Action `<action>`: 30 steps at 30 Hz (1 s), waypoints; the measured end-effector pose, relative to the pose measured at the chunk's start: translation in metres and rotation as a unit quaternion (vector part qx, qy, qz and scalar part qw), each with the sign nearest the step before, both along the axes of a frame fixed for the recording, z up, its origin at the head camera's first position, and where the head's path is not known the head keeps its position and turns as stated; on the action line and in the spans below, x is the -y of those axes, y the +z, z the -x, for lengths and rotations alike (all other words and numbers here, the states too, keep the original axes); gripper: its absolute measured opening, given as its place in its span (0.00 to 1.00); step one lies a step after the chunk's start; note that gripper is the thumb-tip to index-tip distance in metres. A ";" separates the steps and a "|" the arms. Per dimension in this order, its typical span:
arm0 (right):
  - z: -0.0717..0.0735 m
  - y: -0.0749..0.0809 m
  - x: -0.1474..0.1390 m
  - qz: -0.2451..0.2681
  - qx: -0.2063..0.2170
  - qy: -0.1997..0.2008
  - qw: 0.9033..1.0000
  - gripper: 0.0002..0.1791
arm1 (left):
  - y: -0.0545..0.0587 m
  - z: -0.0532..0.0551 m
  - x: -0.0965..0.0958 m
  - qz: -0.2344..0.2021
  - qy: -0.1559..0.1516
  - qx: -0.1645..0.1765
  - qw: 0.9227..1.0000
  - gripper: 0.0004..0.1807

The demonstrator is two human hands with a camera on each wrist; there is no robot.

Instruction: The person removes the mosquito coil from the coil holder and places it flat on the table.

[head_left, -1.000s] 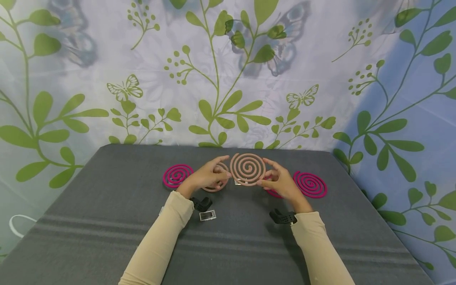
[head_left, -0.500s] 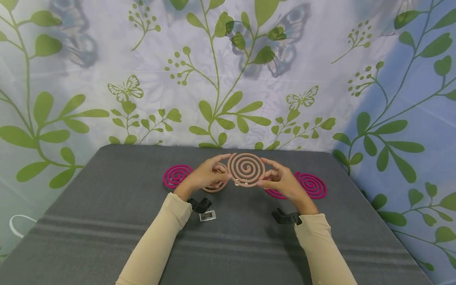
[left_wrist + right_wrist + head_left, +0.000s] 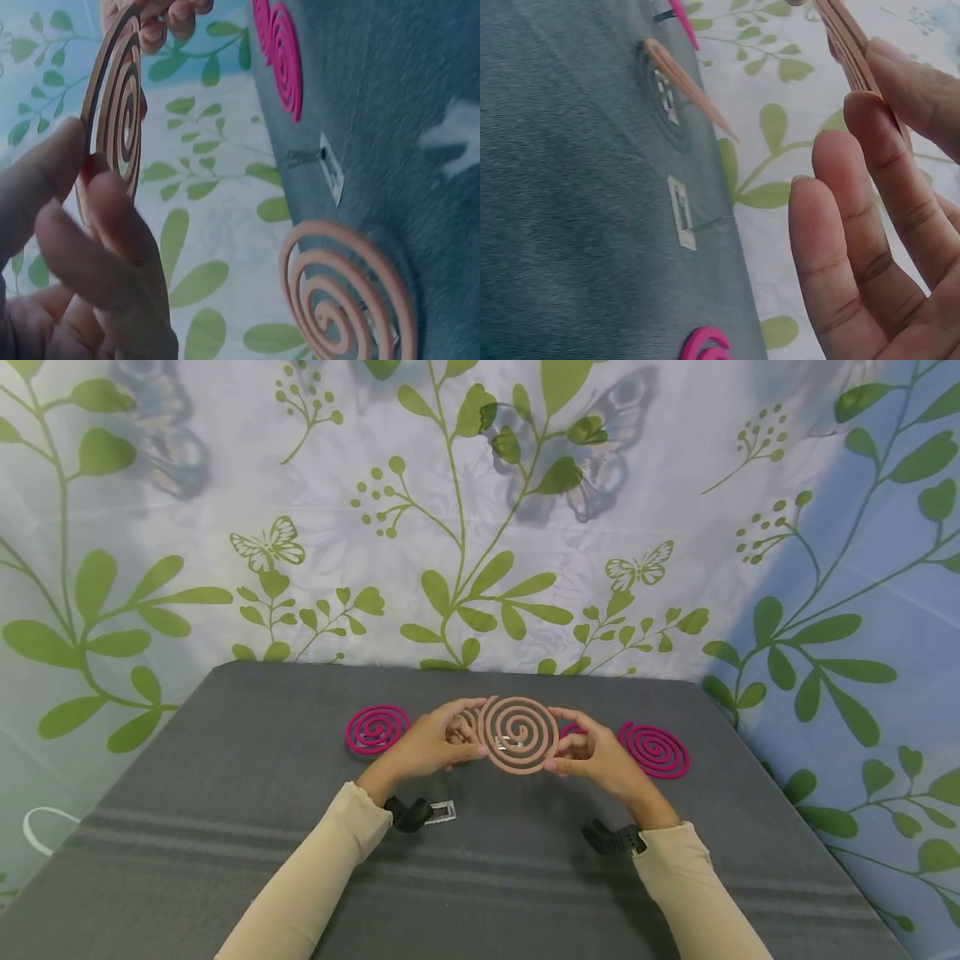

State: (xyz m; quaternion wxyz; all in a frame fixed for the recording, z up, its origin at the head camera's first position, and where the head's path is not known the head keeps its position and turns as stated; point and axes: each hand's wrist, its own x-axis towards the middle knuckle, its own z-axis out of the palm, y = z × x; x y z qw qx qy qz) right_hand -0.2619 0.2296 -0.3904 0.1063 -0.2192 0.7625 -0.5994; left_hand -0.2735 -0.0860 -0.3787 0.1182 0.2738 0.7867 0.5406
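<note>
A tan mosquito coil (image 3: pixel 519 734) is held up above the table, its flat face toward the head camera. My left hand (image 3: pixel 433 740) pinches its left edge between thumb and fingers; my right hand (image 3: pixel 600 755) pinches the right edge. Through the coil's gaps a small metal coil stand (image 3: pixel 331 169) shows on the table, its prong raised. Another tan coil (image 3: pixel 381 261) rests on a stand behind my left hand, partly hidden in the head view. A pink coil (image 3: pixel 377 729) sits on a stand farther left.
On the right lies a pink coil (image 3: pixel 655 751), with another pink coil (image 3: pixel 572 729) mostly hidden behind my right hand. A loose metal stand (image 3: pixel 444 812) lies nearer, by the left wrist. Grey cloth covers the table (image 3: pixel 495 893); a leaf-patterned curtain (image 3: pixel 337 543) hangs behind.
The held tan coil has come down a little and shifted slightly left, both hands moving with it. My left hand now covers more of the tan coil behind it.
</note>
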 end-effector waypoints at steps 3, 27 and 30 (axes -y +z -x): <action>-0.003 -0.004 -0.001 -0.001 0.005 0.006 1.000 0.49 | -0.003 -0.003 -0.001 0.011 -0.003 -0.007 1.000 0.43; -0.011 -0.036 0.001 -0.010 0.047 0.091 0.995 0.54 | -0.037 -0.028 0.006 0.122 0.021 -0.091 0.988 0.42; -0.010 -0.040 0.000 -0.019 0.049 0.097 0.994 0.53 | -0.038 -0.028 0.006 0.135 0.025 -0.081 0.987 0.41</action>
